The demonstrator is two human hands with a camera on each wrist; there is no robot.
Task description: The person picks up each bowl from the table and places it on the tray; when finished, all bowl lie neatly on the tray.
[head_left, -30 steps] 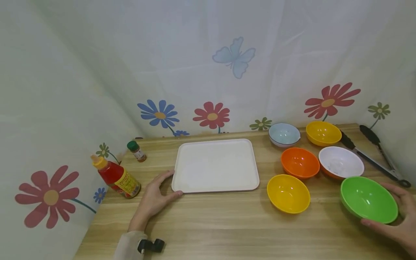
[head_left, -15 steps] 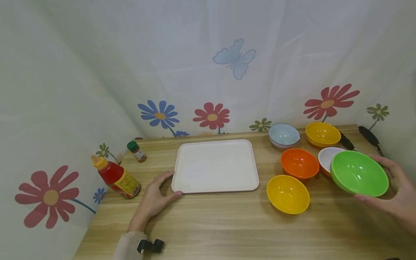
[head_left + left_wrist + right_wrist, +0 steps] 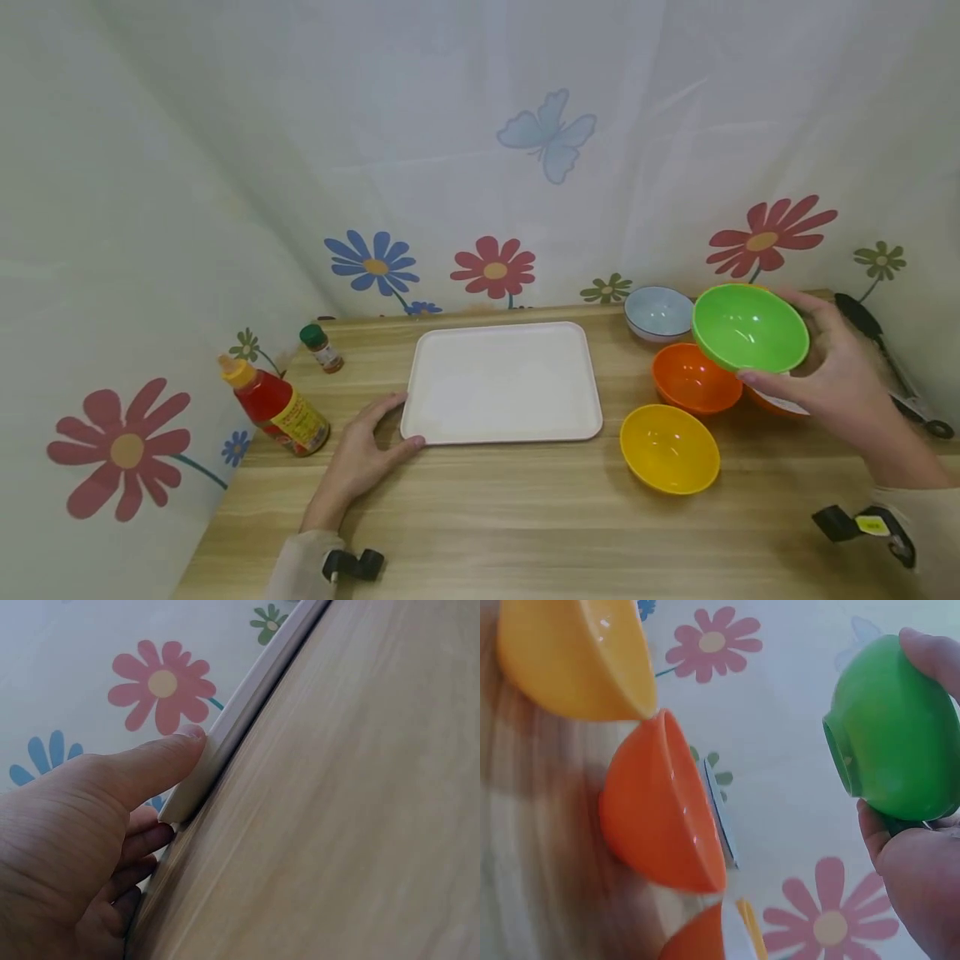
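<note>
My right hand (image 3: 840,375) holds a green bowl (image 3: 750,327) by its side, raised over the other bowls and tilted so its inside faces the head camera. The bowl's green outside and foot (image 3: 840,754) show in the right wrist view. At the left, my left hand (image 3: 360,457) rests at the near-left corner of a white rectangular tray (image 3: 501,383). Its thumb (image 3: 161,761) touches the tray's front edge in the left wrist view, and the other fingers lie beside the corner, loosely bent. Nothing lies on the tray.
Right of the tray stand a yellow bowl (image 3: 670,450), an orange bowl (image 3: 694,379) and a light blue bowl (image 3: 660,312). A white-lined orange bowl (image 3: 780,405) and another yellow bowl are mostly hidden. Black-ended tongs (image 3: 896,358) lie far right; a sauce bottle (image 3: 277,408) and spice jar (image 3: 322,348) stand left.
My right hand has lifted the green bowl off the table's right side and carried it left and toward the back, over the other bowls. The left hand and tray have stayed put.
</note>
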